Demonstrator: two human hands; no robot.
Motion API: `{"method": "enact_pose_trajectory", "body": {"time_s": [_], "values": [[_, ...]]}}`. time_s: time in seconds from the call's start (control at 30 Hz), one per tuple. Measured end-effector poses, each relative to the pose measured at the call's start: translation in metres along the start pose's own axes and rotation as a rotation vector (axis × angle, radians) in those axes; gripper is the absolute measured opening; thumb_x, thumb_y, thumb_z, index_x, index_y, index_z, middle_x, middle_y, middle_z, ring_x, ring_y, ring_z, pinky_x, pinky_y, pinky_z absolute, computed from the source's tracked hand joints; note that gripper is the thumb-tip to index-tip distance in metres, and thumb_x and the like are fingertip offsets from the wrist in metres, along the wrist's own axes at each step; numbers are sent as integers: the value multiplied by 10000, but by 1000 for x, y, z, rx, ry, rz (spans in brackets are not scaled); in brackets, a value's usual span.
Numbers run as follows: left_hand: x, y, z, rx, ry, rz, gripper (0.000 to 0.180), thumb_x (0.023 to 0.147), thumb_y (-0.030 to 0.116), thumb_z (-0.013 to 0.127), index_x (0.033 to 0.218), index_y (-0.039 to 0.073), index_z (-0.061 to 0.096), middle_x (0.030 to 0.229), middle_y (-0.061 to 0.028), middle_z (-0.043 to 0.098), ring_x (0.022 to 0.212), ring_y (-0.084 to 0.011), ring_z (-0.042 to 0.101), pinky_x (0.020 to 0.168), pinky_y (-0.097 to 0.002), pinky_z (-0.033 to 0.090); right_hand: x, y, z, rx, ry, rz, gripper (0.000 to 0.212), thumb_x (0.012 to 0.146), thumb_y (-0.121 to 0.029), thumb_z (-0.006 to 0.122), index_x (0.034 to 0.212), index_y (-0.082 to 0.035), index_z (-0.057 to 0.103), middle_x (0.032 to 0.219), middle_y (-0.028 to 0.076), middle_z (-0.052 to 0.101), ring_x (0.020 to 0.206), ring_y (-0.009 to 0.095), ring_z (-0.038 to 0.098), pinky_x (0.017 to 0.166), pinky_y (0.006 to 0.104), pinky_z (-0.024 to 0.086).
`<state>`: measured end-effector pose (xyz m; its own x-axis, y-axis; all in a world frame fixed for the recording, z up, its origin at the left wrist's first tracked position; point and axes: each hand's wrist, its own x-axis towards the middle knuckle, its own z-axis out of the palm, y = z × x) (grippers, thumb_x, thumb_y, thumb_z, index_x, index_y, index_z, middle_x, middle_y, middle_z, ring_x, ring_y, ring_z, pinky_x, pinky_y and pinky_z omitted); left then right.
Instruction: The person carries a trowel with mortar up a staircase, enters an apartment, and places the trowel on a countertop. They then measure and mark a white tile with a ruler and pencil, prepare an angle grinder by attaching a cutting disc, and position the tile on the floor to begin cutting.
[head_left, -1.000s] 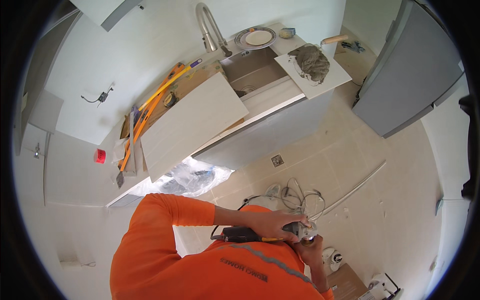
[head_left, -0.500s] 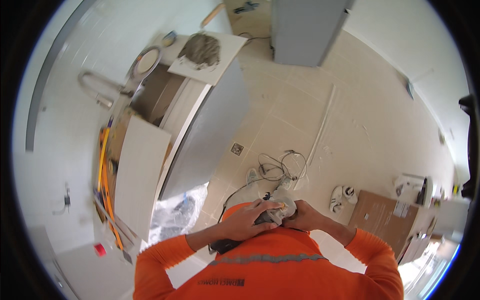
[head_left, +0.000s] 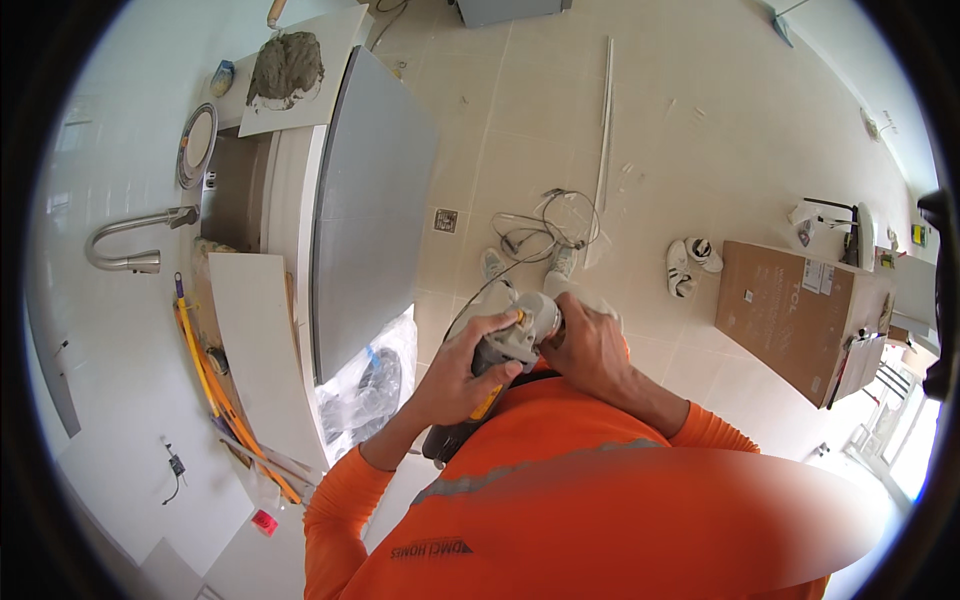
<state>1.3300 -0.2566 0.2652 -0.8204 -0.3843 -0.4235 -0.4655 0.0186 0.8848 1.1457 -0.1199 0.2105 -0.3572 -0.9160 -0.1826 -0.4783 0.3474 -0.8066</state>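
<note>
An angle grinder [head_left: 517, 343] with a grey head and a dark body with some yellow is close against my orange shirt. My left hand [head_left: 458, 368] is closed round the grinder's head, its thumb and fingers on opposite sides. On the head's other side, my right hand [head_left: 592, 348] is closed with bent fingers at the pale round guard or disc. Its fingertips are partly hidden, so I cannot tell exactly what they pinch. A dark power cord [head_left: 470, 305] leads toward the floor near my shoes [head_left: 562, 262].
Left stands a grey-fronted counter [head_left: 375, 200] with a sink [head_left: 232, 190], a faucet [head_left: 130, 240], a tile smeared with mortar [head_left: 288, 70] and orange-yellow tools [head_left: 205, 360]. Coiled cable [head_left: 550, 225], a long strip [head_left: 605, 130], white shoes [head_left: 690, 262] and a cardboard box [head_left: 775, 310] are on the floor.
My view has shifted, so the hands and grinder appear higher in the picture and the counter farther left. Both hands stay on the grinder.
</note>
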Motion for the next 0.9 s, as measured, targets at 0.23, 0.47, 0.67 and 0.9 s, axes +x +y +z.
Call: {"method": "enact_pose_trajectory", "body": {"time_s": [0.23, 0.47, 0.67, 0.9], "values": [[12, 17, -6, -8, -124, 65, 591, 975, 259, 757, 1467, 59, 501, 1259, -166, 650, 1168, -312, 661, 1013, -395, 505, 42, 28, -65, 934, -1041, 432, 169, 836, -127, 714, 907, -9, 615, 683, -3, 537, 526, 82, 465, 453, 258, 355], [7, 43, 6, 49, -185, 127, 615, 938, 247, 791, 1469, 102, 516, 1232, -189, 629, 1128, -378, 650, 996, -431, 505, 37, 36, -78, 1237, -1399, 453, 236, 846, -130, 768, 975, -9, 613, 740, 47, 603, 526, 120, 533, 464, 288, 414], [2, 41, 12, 23, -150, 9, 637, 936, 281, 798, 1495, 179, 509, 1351, -237, 584, 1224, -448, 618, 1039, -486, 502, 31, 29, -87, 628, -1129, 285, 310, 859, -181, 730, 1092, 8, 653, 842, 94, 690, 703, 203, 641, 674, 354, 530], [-13, 54, 36, 307, -216, 119, 663, 904, 409, 816, 1501, 307, 547, 1295, -242, 544, 928, -445, 707, 789, -489, 603, -7, 16, -111, 505, -982, 230, 445, 841, -288, 807, 1127, 41, 715, 997, 160, 759, 916, 260, 727, 837, 384, 568]]}}
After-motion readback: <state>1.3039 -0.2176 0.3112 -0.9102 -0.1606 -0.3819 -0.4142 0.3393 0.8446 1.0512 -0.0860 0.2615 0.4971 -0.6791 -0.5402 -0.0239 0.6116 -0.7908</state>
